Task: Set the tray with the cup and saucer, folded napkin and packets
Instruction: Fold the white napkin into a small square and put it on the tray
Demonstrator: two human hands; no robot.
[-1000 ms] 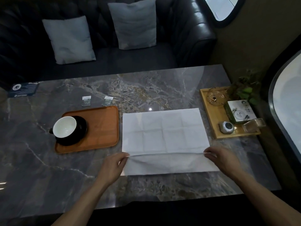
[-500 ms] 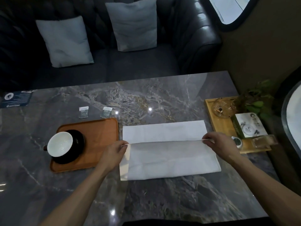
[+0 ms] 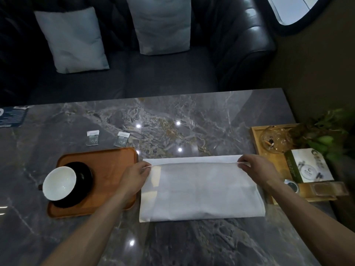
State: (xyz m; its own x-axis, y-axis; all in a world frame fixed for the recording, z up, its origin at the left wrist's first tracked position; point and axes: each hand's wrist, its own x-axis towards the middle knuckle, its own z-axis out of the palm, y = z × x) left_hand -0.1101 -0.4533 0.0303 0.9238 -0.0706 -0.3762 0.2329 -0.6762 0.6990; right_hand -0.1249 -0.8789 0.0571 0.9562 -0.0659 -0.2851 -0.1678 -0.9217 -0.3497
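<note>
Both hands pinch the napkin (image 3: 199, 189): the left hand (image 3: 134, 175) has its grip closed on the left end of the folded-over edge, the right hand (image 3: 257, 169) on the right end of the same edge. That edge lies just short of the napkin's far edge, so a narrow strip of the lower layer shows beyond it. The white napkin lies flat on the desk (image 3: 192, 121) near the middle of its near half, its fold toward the near edge.

Just left of the napkin sits the orange tray (image 3: 115, 166), with the left forearm crossing over its near right corner. On the tray's left part stands a black saucer (image 3: 84, 173) carrying a white cup (image 3: 58, 183), which sits toward the saucer's left side. Beyond the tray's far edge two small packets (image 3: 93, 138) (image 3: 121, 139) lie on the desk, side by side and apart from each other.

At the desk's right edge is a wooden tray (image 3: 257, 135) holding a glass ashtray (image 3: 272, 139), a box (image 3: 309, 166) and other small items, with a plant (image 3: 330, 135) beside it. A dark card (image 3: 11, 116) lies at the far left corner. Past the far edge stands a dark sofa (image 3: 172, 77) with two grey cushions (image 3: 71, 39) (image 3: 161, 25).
</note>
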